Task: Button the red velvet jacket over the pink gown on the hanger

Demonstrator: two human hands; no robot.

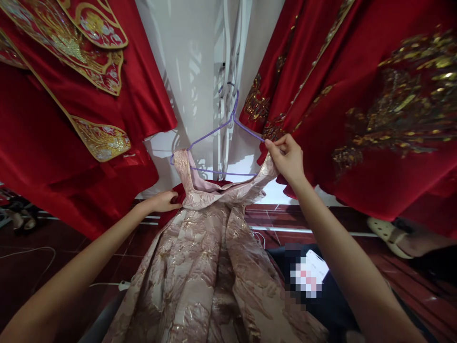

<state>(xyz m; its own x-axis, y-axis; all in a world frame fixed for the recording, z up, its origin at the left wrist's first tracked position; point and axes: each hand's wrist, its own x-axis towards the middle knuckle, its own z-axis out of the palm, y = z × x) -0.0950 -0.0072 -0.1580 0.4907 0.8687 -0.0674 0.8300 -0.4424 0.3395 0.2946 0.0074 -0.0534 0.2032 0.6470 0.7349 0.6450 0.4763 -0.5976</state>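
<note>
A champagne-pink brocade dress [200, 243] with gold threads hangs from a thin purple hanger [210, 129]. Its left strap sits over the hanger's left end. My right hand [287, 157] pinches the right strap at the hanger's right end, thumb and forefinger closed. At the left side of the bodice, my left hand [166, 201] has its fingers closed on the dress edge; the fingertips are partly hidden. The skirt spreads down toward me over the lower middle of the view. The hook of the hanger reaches up to a white metal rack [228, 52].
Red embroidered garments hang on the left [143, 95] and right [321, 95], close to both arms. A phone [316, 269] with a partly blurred screen lies on dark cloth at lower right. Another person's foot in a cream clog [387, 236] is at right. White cables cross the dark red floor [71, 267].
</note>
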